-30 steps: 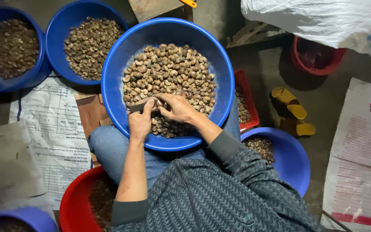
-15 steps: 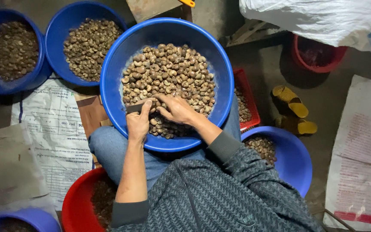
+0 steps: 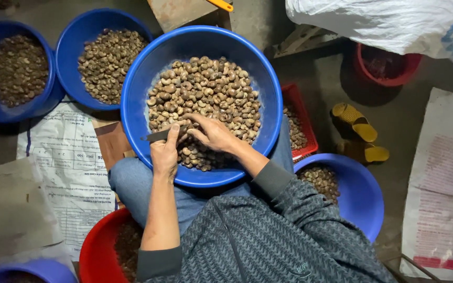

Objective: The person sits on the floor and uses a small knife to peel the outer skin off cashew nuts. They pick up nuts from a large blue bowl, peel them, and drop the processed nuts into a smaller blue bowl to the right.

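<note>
**A blade close to the fingers**

We hold a small knife (image 3: 159, 136) in our left hand (image 3: 164, 154), the fingers closed around its handle and the blade pointing left over the nuts (image 3: 205, 99) in the big blue basin (image 3: 137, 78) on our lap. Our right hand (image 3: 213, 133) pinches a nut just beside the blade (we cannot see the nut itself clearly). We judge that the blade may slip on the hard shell and cut a fingertip, or that the basin may tilt and spill nuts.
</note>
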